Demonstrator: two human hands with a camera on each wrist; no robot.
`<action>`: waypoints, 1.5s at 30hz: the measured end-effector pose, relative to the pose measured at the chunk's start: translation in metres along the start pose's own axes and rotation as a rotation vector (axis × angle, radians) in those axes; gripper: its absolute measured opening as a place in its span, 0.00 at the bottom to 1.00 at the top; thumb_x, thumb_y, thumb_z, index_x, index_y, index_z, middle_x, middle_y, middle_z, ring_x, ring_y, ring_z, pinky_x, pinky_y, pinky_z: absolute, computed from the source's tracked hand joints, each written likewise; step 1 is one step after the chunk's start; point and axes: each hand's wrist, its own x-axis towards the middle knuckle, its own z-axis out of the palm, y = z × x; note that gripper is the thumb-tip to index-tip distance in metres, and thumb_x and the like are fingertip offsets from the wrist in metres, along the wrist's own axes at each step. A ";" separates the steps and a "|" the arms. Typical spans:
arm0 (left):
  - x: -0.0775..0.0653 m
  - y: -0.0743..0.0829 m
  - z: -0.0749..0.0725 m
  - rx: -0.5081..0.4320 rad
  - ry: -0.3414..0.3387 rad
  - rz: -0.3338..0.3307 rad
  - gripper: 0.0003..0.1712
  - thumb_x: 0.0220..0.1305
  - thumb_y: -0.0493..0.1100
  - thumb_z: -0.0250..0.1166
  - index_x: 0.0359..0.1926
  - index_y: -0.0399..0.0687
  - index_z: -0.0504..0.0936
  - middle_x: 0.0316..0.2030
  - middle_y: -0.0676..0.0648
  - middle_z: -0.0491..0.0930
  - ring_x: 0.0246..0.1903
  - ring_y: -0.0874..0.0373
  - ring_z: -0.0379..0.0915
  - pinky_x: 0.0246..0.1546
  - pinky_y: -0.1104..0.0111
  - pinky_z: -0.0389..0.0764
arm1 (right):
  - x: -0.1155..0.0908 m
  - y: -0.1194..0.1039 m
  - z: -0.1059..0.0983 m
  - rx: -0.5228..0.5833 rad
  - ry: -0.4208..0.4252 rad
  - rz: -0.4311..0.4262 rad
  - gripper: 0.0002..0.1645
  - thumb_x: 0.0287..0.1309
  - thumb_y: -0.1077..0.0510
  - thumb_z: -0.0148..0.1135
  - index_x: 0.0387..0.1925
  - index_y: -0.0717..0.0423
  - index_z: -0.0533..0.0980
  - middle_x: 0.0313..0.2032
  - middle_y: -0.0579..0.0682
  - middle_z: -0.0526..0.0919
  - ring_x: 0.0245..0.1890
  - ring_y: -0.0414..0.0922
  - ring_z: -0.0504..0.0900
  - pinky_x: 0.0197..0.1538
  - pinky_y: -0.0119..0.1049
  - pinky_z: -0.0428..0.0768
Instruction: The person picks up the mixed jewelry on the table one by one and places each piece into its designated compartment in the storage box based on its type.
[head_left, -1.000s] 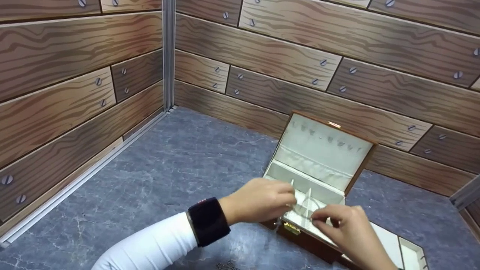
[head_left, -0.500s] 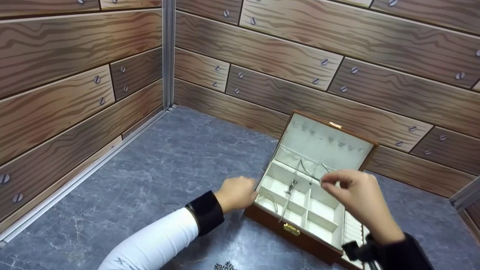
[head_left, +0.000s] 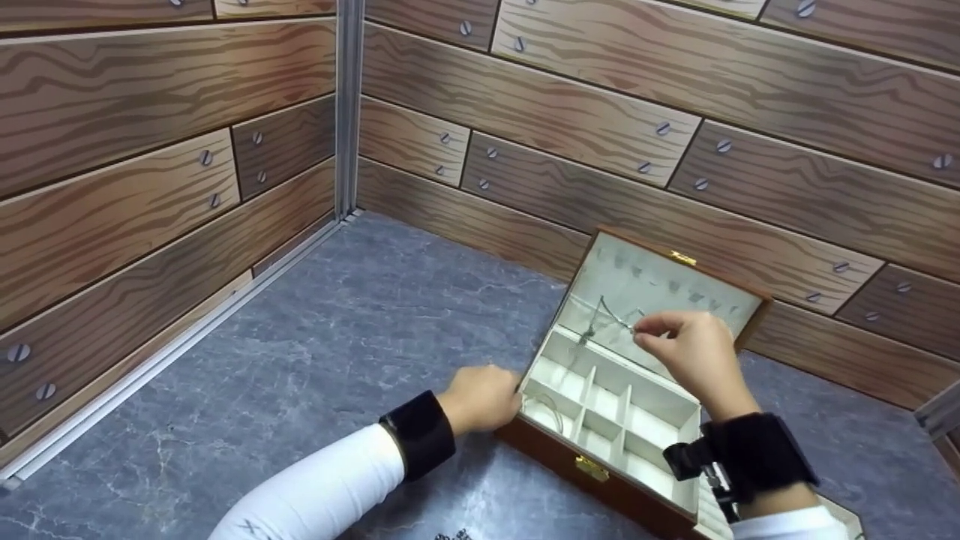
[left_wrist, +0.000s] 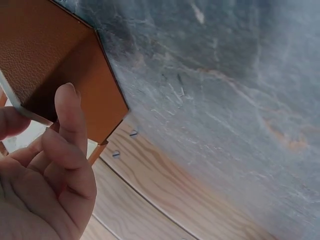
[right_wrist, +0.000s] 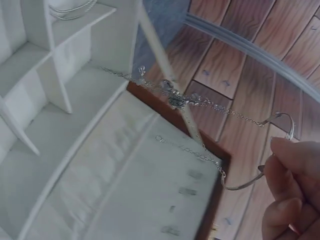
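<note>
The jewelry box (head_left: 547, 465) stands with its lid (head_left: 652, 289) up, white compartments showing inside. At its left side, my left hand (head_left: 484, 397) grips the wall's edge; the left wrist view has the thumb and fingers about the brown wall (left_wrist: 95, 85). My right hand (head_left: 694, 352) pinches a silver chain bracelet (right_wrist: 177, 101) by its curved metal part, high in front of the lid. Its two chain ends hang down, one carrying a cluster of small charms. Thin bangles (head_left: 555, 412) lie in the front left compartment.
A pulled-out side tray (head_left: 844, 514) juts from the box's right, partly behind the right forearm. Something dark and beaded (head_left: 455, 535) lies at the bottom edge of the head view. Plank-patterned walls (head_left: 525, 195) bound the marbled tabletop (head_left: 337, 315).
My left hand has moved from over the compartments to the box's left edge. My right hand has risen toward the lid, lifting the bracelet with it.
</note>
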 end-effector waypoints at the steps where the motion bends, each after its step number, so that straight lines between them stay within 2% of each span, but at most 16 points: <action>1: 0.000 0.000 0.000 0.001 0.004 0.003 0.13 0.62 0.48 0.51 0.28 0.48 0.77 0.30 0.46 0.84 0.31 0.52 0.81 0.22 0.62 0.76 | 0.002 0.002 0.003 0.006 -0.019 0.014 0.09 0.49 0.56 0.64 0.33 0.54 0.83 0.35 0.55 0.86 0.29 0.42 0.80 0.35 0.34 0.74; 3: 0.000 0.000 0.000 -0.003 0.008 0.008 0.12 0.61 0.47 0.51 0.28 0.48 0.77 0.29 0.46 0.83 0.31 0.52 0.81 0.23 0.63 0.76 | 0.004 0.006 0.011 0.019 -0.051 0.030 0.10 0.49 0.56 0.64 0.34 0.54 0.82 0.36 0.55 0.86 0.33 0.48 0.82 0.45 0.43 0.72; 5: 0.000 0.000 0.001 -0.002 0.015 0.009 0.12 0.61 0.47 0.51 0.28 0.48 0.77 0.29 0.47 0.83 0.31 0.52 0.81 0.24 0.62 0.77 | 0.007 0.009 0.020 0.025 -0.082 0.039 0.11 0.49 0.55 0.63 0.35 0.55 0.82 0.38 0.56 0.86 0.38 0.52 0.82 0.54 0.51 0.64; 8: 0.000 0.000 0.002 -0.004 0.021 0.008 0.11 0.60 0.46 0.51 0.28 0.47 0.77 0.30 0.46 0.84 0.32 0.51 0.81 0.25 0.60 0.78 | 0.010 0.011 0.035 0.028 -0.112 0.049 0.11 0.49 0.56 0.63 0.35 0.55 0.81 0.39 0.56 0.85 0.44 0.56 0.80 0.58 0.59 0.51; 10: 0.000 -0.001 0.003 -0.006 0.021 0.005 0.11 0.61 0.46 0.51 0.29 0.47 0.77 0.31 0.46 0.84 0.33 0.51 0.81 0.26 0.59 0.78 | 0.012 0.011 0.047 0.025 -0.127 0.060 0.09 0.49 0.57 0.63 0.34 0.54 0.81 0.39 0.55 0.85 0.44 0.56 0.80 0.59 0.59 0.50; 15: -0.002 -0.002 0.003 -0.010 0.017 -0.003 0.12 0.62 0.48 0.51 0.30 0.47 0.77 0.30 0.46 0.83 0.32 0.50 0.81 0.25 0.60 0.77 | 0.013 0.009 0.076 -0.015 -0.110 0.037 0.04 0.44 0.60 0.65 0.27 0.52 0.82 0.33 0.51 0.87 0.39 0.52 0.81 0.55 0.55 0.53; 20: -0.003 -0.002 0.004 -0.025 0.014 -0.001 0.12 0.62 0.47 0.51 0.30 0.47 0.76 0.31 0.45 0.83 0.33 0.50 0.81 0.26 0.60 0.78 | 0.009 0.005 0.092 -0.113 -0.118 0.024 0.04 0.39 0.61 0.65 0.23 0.52 0.83 0.28 0.49 0.87 0.34 0.51 0.81 0.48 0.50 0.58; 24: -0.002 -0.003 0.003 -0.032 0.019 0.000 0.11 0.62 0.47 0.51 0.32 0.46 0.77 0.32 0.45 0.84 0.33 0.50 0.81 0.28 0.60 0.78 | 0.009 -0.003 0.097 -0.208 -0.147 0.019 0.10 0.33 0.67 0.58 0.16 0.50 0.81 0.23 0.47 0.86 0.29 0.48 0.80 0.44 0.47 0.61; 27: -0.003 -0.003 0.003 -0.032 0.019 0.007 0.11 0.62 0.47 0.51 0.32 0.47 0.77 0.32 0.45 0.84 0.33 0.50 0.81 0.27 0.60 0.78 | 0.009 -0.009 0.101 -0.300 -0.163 -0.006 0.14 0.30 0.69 0.50 0.06 0.49 0.72 0.14 0.43 0.79 0.21 0.44 0.74 0.41 0.45 0.63; 30: -0.003 -0.003 0.003 -0.029 0.014 0.016 0.11 0.62 0.47 0.51 0.32 0.47 0.77 0.32 0.46 0.84 0.33 0.50 0.81 0.27 0.61 0.78 | 0.008 -0.011 0.103 -0.390 -0.170 -0.032 0.17 0.33 0.70 0.47 0.03 0.48 0.62 0.11 0.44 0.73 0.17 0.44 0.69 0.37 0.45 0.64; 33: -0.003 -0.002 0.004 -0.030 0.007 0.024 0.11 0.62 0.46 0.50 0.31 0.47 0.76 0.32 0.46 0.83 0.32 0.50 0.81 0.26 0.61 0.78 | 0.010 -0.010 0.104 -0.448 -0.180 -0.037 0.17 0.39 0.69 0.48 0.05 0.49 0.64 0.15 0.49 0.78 0.18 0.47 0.74 0.34 0.46 0.68; 38: -0.004 0.000 0.005 -0.020 0.007 0.027 0.09 0.60 0.45 0.51 0.30 0.48 0.76 0.32 0.46 0.84 0.33 0.51 0.81 0.24 0.62 0.77 | 0.011 -0.009 0.103 -0.449 -0.283 -0.009 0.13 0.45 0.65 0.53 0.10 0.53 0.72 0.25 0.55 0.84 0.28 0.53 0.81 0.39 0.55 0.73; 41: -0.004 -0.001 0.004 -0.019 0.011 0.027 0.09 0.60 0.45 0.51 0.31 0.48 0.76 0.33 0.46 0.84 0.33 0.51 0.81 0.25 0.61 0.77 | 0.011 -0.010 0.102 -0.417 -0.339 0.018 0.16 0.45 0.63 0.55 0.08 0.51 0.67 0.22 0.52 0.82 0.25 0.48 0.78 0.41 0.56 0.72; 44: -0.004 -0.002 0.003 -0.026 0.011 0.028 0.10 0.61 0.45 0.50 0.32 0.48 0.76 0.33 0.46 0.84 0.34 0.51 0.81 0.26 0.61 0.78 | 0.011 -0.011 0.100 -0.395 -0.375 0.023 0.19 0.41 0.66 0.53 0.06 0.48 0.61 0.16 0.48 0.75 0.20 0.44 0.71 0.37 0.50 0.71; 45: -0.004 -0.003 0.002 -0.028 0.012 0.028 0.10 0.61 0.45 0.50 0.32 0.48 0.76 0.33 0.46 0.84 0.34 0.51 0.81 0.26 0.61 0.78 | 0.010 -0.012 0.098 -0.388 -0.387 0.021 0.16 0.39 0.68 0.52 0.06 0.49 0.64 0.17 0.47 0.77 0.21 0.43 0.72 0.37 0.50 0.71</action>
